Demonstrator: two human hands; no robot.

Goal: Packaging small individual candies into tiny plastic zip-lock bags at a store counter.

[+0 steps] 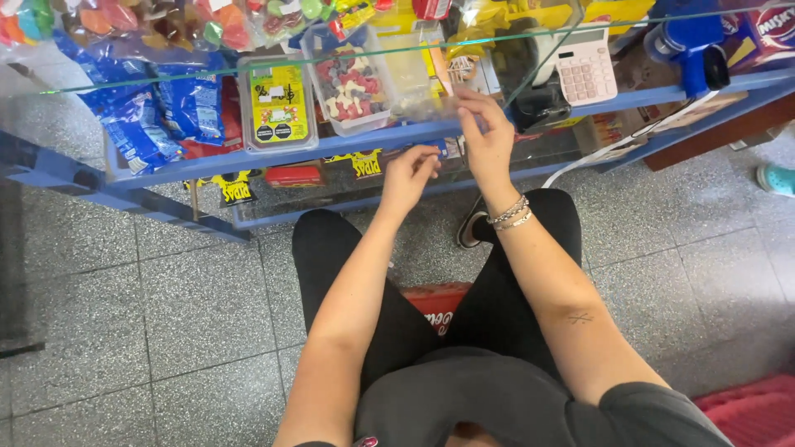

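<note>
- Left hand [407, 175]: raised in front of the blue shelf edge [273, 156], fingers curled inward with the fingertips drawn together. Whether anything is pinched between them cannot be told; the object, if any, is too small to resolve.
- Right hand [487, 136]: raised slightly higher and further forward, at the edge of the glass display case [248, 66]. The fingers are bent and loosely gathered near the thumb. What they grip, if anything, cannot be told. A set of beaded bracelets [510, 215] sits on the wrist.
- The two hands are near each other but not touching.
- Nearest item to the right hand: a clear plastic tub of mixed red and white candies [352, 83], standing on the shelf just left of the fingertips.
- Beside it, further left: a clear tub with a yellow label [278, 106], upright on the same shelf.
- Far left of the shelf: blue snack packets [161, 112], lying tilted against one another.
- Right of the right hand: a white calculator [586, 68] behind the glass.
- Upper right: a blue tape dispenser [694, 45] on the tabletop.
- Below: the person is seated, legs in black trousers [348, 265], on a red crate [437, 302], over a grey speckled tile floor [190, 306].
</note>
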